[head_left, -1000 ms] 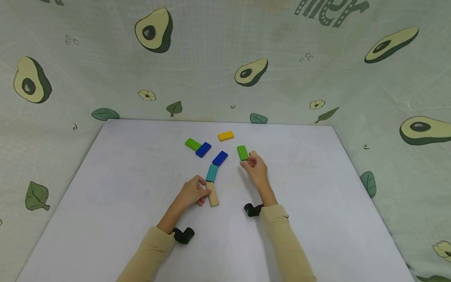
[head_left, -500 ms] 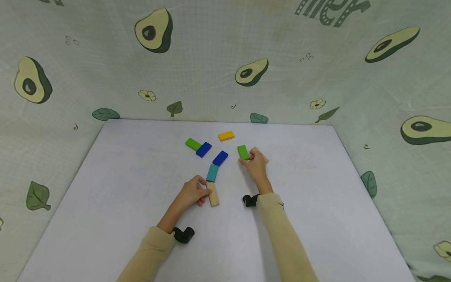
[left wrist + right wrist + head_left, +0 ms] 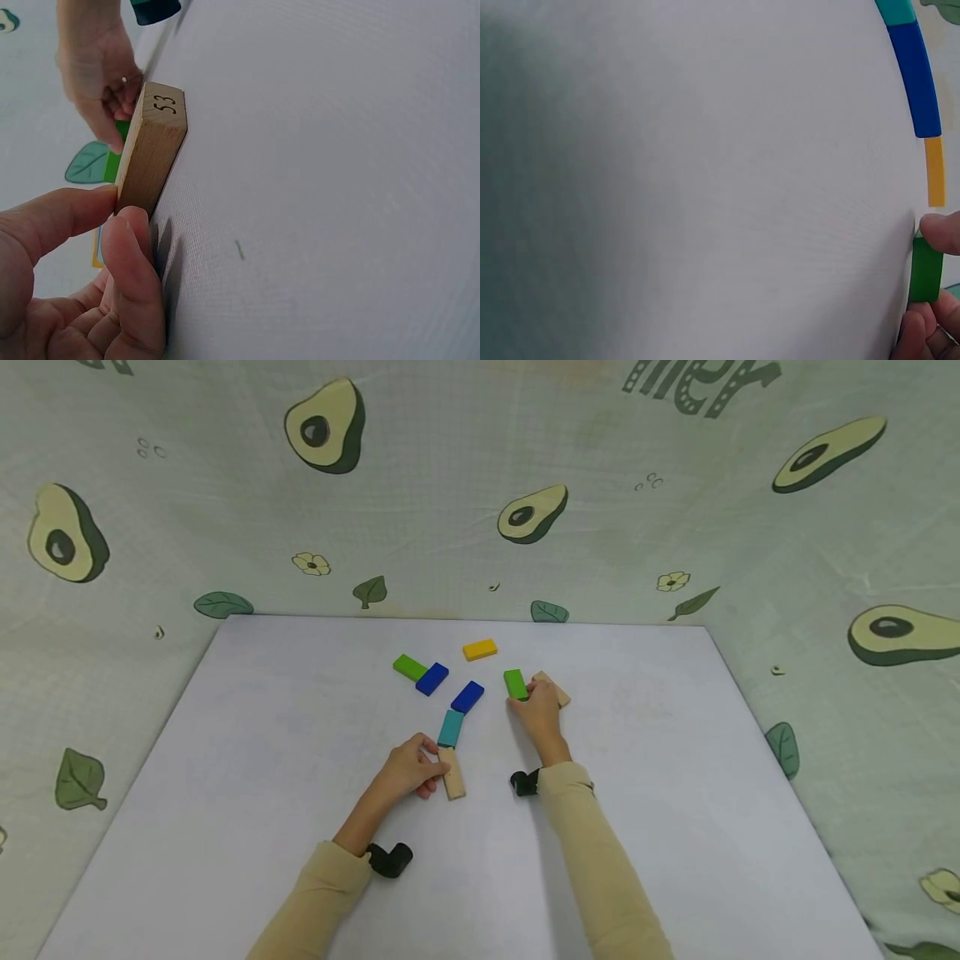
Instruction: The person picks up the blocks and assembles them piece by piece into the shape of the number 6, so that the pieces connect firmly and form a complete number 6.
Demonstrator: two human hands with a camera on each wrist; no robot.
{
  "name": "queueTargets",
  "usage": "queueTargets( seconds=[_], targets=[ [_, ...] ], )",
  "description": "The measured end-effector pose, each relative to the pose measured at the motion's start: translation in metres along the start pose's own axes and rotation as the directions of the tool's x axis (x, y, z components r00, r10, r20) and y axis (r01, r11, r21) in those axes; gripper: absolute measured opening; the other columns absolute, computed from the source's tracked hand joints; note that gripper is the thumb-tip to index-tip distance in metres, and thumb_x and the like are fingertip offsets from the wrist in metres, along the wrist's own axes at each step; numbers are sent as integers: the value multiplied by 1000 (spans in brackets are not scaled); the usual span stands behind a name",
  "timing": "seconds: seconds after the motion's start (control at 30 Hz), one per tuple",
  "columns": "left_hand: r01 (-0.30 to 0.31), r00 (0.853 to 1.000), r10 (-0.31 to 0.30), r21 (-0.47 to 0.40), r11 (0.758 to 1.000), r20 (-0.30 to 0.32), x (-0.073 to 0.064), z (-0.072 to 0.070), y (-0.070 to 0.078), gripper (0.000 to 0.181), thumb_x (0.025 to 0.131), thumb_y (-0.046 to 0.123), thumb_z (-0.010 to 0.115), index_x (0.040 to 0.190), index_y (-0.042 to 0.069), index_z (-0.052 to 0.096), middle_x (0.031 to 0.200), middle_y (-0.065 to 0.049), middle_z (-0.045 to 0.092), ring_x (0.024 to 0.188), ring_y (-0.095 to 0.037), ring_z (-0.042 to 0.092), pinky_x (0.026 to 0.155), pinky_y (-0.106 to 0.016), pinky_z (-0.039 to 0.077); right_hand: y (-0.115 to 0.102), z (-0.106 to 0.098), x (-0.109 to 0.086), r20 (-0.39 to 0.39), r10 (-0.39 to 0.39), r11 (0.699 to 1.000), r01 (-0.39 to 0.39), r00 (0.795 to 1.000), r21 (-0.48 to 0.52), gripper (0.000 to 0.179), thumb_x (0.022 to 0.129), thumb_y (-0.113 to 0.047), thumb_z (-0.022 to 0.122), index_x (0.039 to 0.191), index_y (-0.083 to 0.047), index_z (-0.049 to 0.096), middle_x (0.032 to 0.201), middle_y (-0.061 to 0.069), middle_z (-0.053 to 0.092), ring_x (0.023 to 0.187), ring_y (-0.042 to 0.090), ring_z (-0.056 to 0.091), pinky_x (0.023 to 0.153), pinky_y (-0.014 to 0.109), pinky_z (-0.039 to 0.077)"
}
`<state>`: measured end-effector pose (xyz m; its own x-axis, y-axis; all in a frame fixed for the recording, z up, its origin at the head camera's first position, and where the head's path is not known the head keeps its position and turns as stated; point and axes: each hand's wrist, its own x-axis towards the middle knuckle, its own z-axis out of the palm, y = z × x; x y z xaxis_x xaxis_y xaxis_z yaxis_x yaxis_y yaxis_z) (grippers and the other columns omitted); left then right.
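Note:
My left hand (image 3: pixel 411 768) pinches a plain wooden block (image 3: pixel 452 774) lying flat on the table. In the left wrist view, that wooden block (image 3: pixel 154 146) shows "53" on its end, with thumb and fingertip at its far end. A teal block (image 3: pixel 451 727) touches its far end, and a blue block (image 3: pixel 467 697) continues the line. My right hand (image 3: pixel 542 714) is at a green block (image 3: pixel 515 684). The right wrist view has this green block (image 3: pixel 926 270) between thumb and fingers. Another wooden block (image 3: pixel 555 687) lies just beyond the right hand, partly hidden by it.
A yellow block (image 3: pixel 480 649) lies farther back. To the left, a second green block (image 3: pixel 409 667) touches a second blue block (image 3: pixel 432 679). A fabric with avocado prints (image 3: pixel 420 527) rises behind the white table (image 3: pixel 675 760).
My right hand and forearm have shifted slightly left and forward, so more of the wooden block beside the hand shows. The left hand and the line of blocks have stayed put.

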<state>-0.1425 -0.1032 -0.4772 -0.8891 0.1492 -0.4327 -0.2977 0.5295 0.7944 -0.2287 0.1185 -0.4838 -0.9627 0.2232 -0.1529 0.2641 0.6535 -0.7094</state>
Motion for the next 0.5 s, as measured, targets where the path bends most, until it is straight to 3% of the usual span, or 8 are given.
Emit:
queueTargets(
  seconds=[0.5],
  targets=[
    [-1, 1000, 1, -10, 1000, 3, 2, 0, -1, 30, 84, 15, 68, 106, 4, 51, 67, -8, 60, 46, -12, 56, 45, -25, 52, -2, 2, 0, -21, 12, 996, -13, 1000, -83, 43, 83, -18, 68, 113, 7, 51, 114, 19, 50, 102, 26, 48, 92, 38, 46]
  ],
)
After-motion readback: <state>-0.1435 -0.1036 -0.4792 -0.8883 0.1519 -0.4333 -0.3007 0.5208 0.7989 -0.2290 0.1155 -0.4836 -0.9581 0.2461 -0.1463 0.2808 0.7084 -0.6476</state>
